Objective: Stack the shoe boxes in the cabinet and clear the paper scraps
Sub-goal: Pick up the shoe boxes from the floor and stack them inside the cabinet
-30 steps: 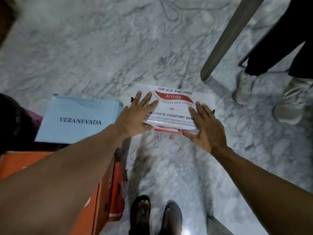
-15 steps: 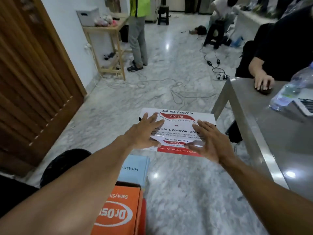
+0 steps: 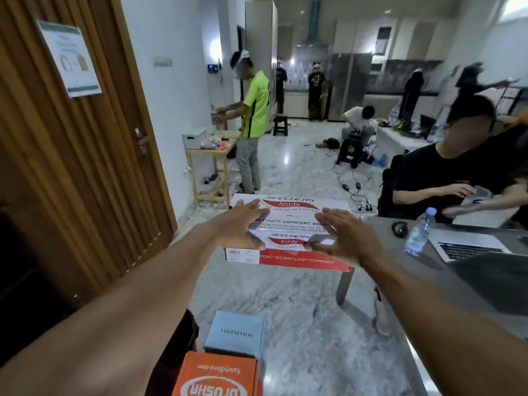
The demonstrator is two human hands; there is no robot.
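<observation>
Out in front of the person, above the marble floor (image 3: 285,310), the Skechers box (image 3: 288,224) is held level in the air. The left hand (image 3: 243,227) and right hand (image 3: 340,238) each lie on one end of its lid. Their fingers are straight and spread wide, and both thumbs are tucked down against the near side, so the box is pinched between thumbs and fingers.

The white lid reads "SKECHERS", "ArchFit" and "ULTIMATE COMFORT SOL", with the rest covered. The red near side reads "FORT TECHNOLOGY COMPANY", with a barcode label at its left end.

Below, close to the person, sit a light blue box (image 3: 237,332) marked "VERANEVADA" and an orange box (image 3: 220,378) with upside-down print that is only partly readable.

The held box's right end is just beside the corner of the grey table (image 3: 400,281). Open floor runs between that table and the wooden door (image 3: 85,167).
</observation>
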